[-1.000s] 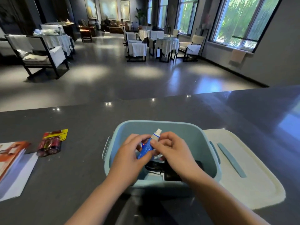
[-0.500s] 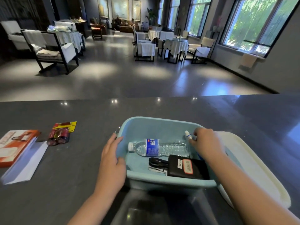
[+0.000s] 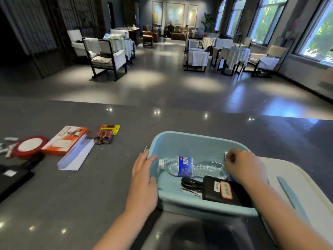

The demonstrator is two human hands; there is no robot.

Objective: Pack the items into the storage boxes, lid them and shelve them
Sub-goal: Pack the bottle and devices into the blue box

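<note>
Storage box [image 3: 198, 143], pale blue and without its lid, sits on the dark grey counter [image 3: 90, 204] near the front edge. Inside it a clear water bottle [image 3: 191, 167] with a blue label lies on its side, white cap pointing left. In front of the bottle lies a black pouch [image 3: 225, 193] with 2 small labels on it, and a black looped cord [image 3: 189, 184] lies at the pouch's left end.

The left hand [image 3: 144, 181] rests over the box's left rim, fingers straight and relaxed, thumb just inside the wall; it holds nothing. The right hand [image 3: 243, 168] reaches into the right end of the box, fingers curled and pinching a small tube [image 3: 226, 156] of which only the white tip shows beside the fingertips, close to the bottle's base. The rest of the tube is hidden behind the hand.

A cream lid [image 3: 306, 186] with a blue strip handle lies flat on the counter, touching the right side of the box and partly under the right forearm.

To the left on the counter, well apart from the box, lie a pack of red batteries [image 3: 105, 137] on a yellow card, an orange and white carton [image 3: 65, 139], a folded white paper [image 3: 77, 156] just in front of the carton, a round red-rimmed item [image 3: 29, 146] with a white centre, and some black things [image 3: 14, 177] at the frame's edge, too blurred to name.

Beyond the counter a dim hall holds chairs and cloth-covered tables [image 3: 234, 53].
</note>
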